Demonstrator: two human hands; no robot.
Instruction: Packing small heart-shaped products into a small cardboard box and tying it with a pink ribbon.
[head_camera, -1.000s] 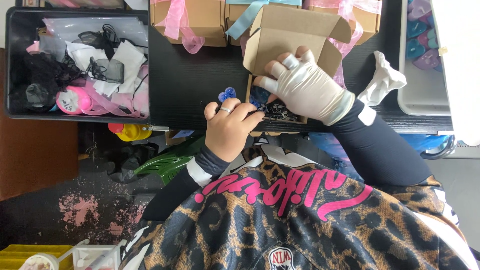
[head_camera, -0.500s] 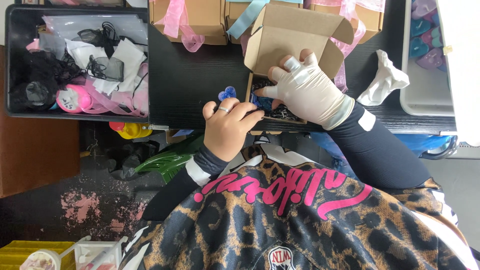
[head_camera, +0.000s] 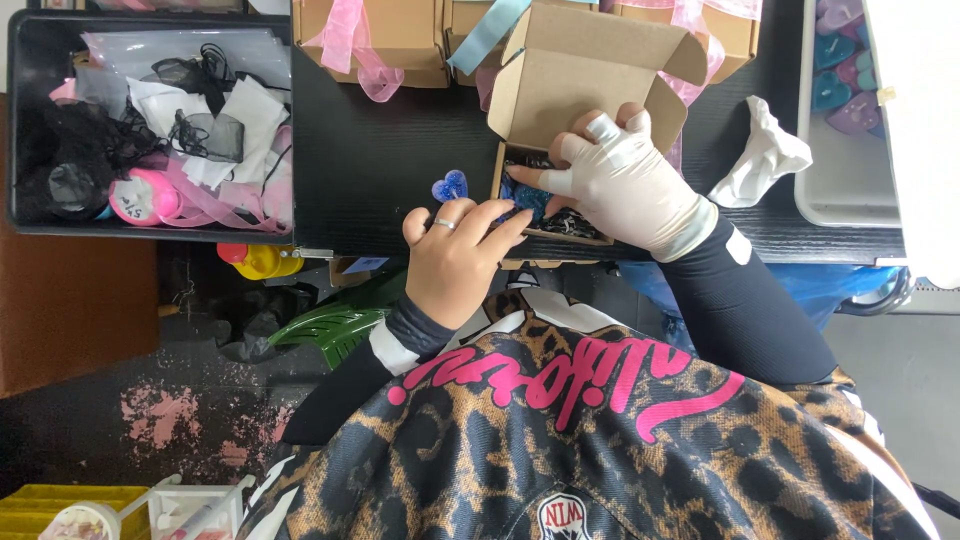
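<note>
An open brown cardboard box stands on the black table, with black shredded filler and a blue glittery piece inside. My right hand wears a white glove. It reaches into the box, and its thumb and fingers pinch the blue piece. My left hand is bare with a ring. Its outstretched fingertips rest on the box's near left edge and touch the blue piece. A small blue heart lies on the table just beyond my left fingers.
A black bin of ribbons, mesh bags and pink tape sits at the left. Closed brown boxes with pink and blue ribbons line the back. A crumpled white glove and a white tray of coloured hearts lie to the right.
My right hand's fingers have curled lower into the box onto the blue piece. My left hand has barely moved.
</note>
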